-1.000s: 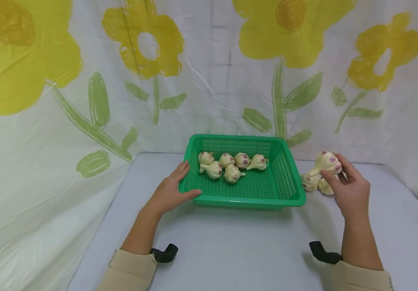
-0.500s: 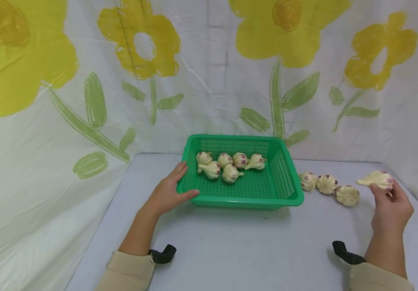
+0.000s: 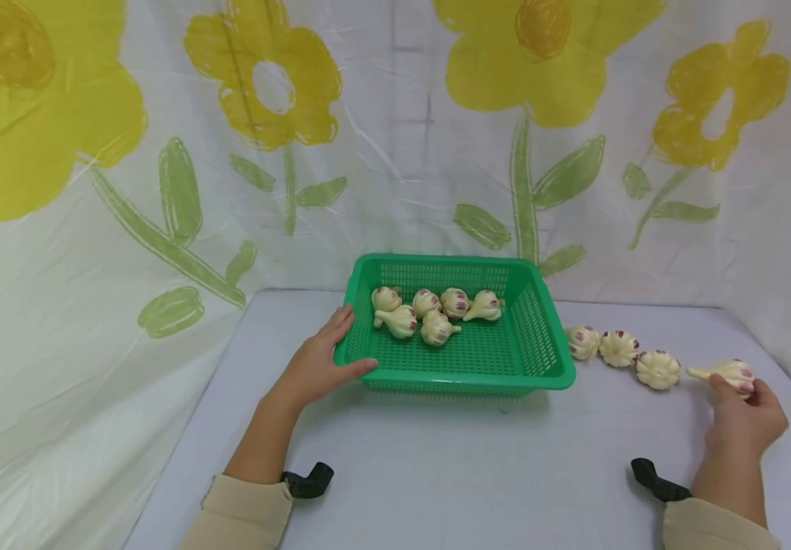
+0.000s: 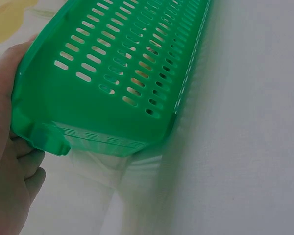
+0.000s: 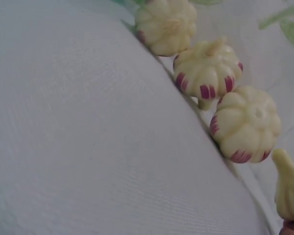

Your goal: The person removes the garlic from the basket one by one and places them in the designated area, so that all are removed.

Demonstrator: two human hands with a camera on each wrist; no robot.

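In the head view, my right hand (image 3: 746, 420) pinches a garlic bulb (image 3: 731, 376), stem pointing left, low over the right side of the table. In the right wrist view, part of that bulb (image 5: 288, 188) shows at the right edge. My left hand (image 3: 319, 363) grips the left end of a green plastic basket (image 3: 457, 378), thumb at the front corner. The left wrist view shows fingertips (image 4: 32, 169) curled beneath the basket's rim. Several garlic bulbs (image 3: 439, 328) lie inside the basket, towards its left and back.
Three garlic bulbs (image 3: 619, 349) lie in a slanting row between the basket's right side and my right hand. The white table (image 3: 478, 473) ends at the back against a hanging flower-printed sheet (image 3: 395, 191).
My right hand has carried a garlic bulb rightwards from near the basket, then lowered it towards the table, exposing the row of three. My left hand stays on the basket.
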